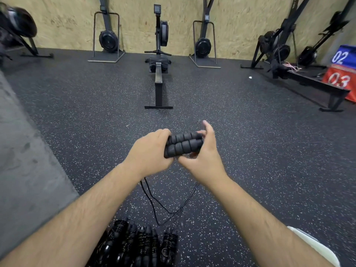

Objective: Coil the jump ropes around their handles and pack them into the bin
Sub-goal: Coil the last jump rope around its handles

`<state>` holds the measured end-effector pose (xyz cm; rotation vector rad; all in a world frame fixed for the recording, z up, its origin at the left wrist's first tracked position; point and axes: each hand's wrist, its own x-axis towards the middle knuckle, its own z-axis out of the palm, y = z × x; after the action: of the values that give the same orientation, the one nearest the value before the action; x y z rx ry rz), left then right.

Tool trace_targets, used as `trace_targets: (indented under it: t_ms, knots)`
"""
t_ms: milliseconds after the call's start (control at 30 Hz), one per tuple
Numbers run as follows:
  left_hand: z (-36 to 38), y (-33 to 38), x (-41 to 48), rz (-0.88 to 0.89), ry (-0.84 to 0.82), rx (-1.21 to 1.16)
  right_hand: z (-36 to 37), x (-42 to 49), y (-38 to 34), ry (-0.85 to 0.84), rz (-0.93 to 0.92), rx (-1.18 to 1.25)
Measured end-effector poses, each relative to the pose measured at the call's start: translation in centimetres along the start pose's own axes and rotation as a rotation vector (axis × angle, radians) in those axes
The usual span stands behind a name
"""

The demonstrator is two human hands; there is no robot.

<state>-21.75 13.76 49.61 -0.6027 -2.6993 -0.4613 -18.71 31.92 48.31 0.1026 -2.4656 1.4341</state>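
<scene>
Nearest, several wound jump ropes are lying bundled on the floor, apparently finished but not yet binned; no bin is showing. Above them a loose cord is hanging, still uncoiled. Farther out, the left hand is gripping the paired handles, fingers closed, while the right hand is pinching the far end, one finger lifted.

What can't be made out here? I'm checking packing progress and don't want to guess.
Head view only:
- Bin: not identifiable; a white edge is cut off at the bottom right.
- Coiled ropes: bottom edge and left forearm hide some, so no count.
- Right hand: fingers blurred; grip on the handles unclear.
</scene>
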Motion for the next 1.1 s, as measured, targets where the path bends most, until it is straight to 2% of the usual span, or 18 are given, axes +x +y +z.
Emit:
trace_targets:
  t_ms: [67, 133, 233, 300, 500, 667, 767, 933, 1100]
  knots:
    - [-0.4, 0.2, 0.0, -0.012, 0.039, 0.019, 1.1, 0.1, 0.6, -0.062, 0.202, 0.231]
    - [-0.8, 0.9, -0.1, -0.016, 0.070, 0.021, 3.3, -0.5, 0.9, -0.252, 0.257, 0.286]
    - [-1.0, 2.4, -0.3, 0.024, 0.082, -0.007, 7.2, -2.6, -0.2, -0.545, 0.221, 0.163]
    - [-0.9, 3.0, -0.5, 0.055, 0.070, -0.019, 8.8, -3.5, -1.5, -0.614, 0.168, 0.035]
    - [-1.7, 0.4, -1.1, 0.062, 0.070, 0.060, 4.7, -1.8, -1.7, -0.639, 0.077, 0.057]
    - [-2.5, -2.9, -0.9, -0.067, 0.032, 0.168, -0.5, 0.1, -0.2, -0.573, -0.002, -0.374]
    - [-2.4, -3.7, -1.0, -0.111, 0.006, 0.186, -2.0, 0.1, 0.1, -0.510, -0.021, -0.365]
    - [-1.9, -2.9, -1.0, -0.063, 0.016, 0.134, -2.3, 0.4, 0.5, -0.472, -0.082, -0.464]
    - [-2.0, -2.6, -1.0, 0.121, -0.067, 0.106, -3.5, 1.5, 1.0, -0.365, -0.017, -0.415]
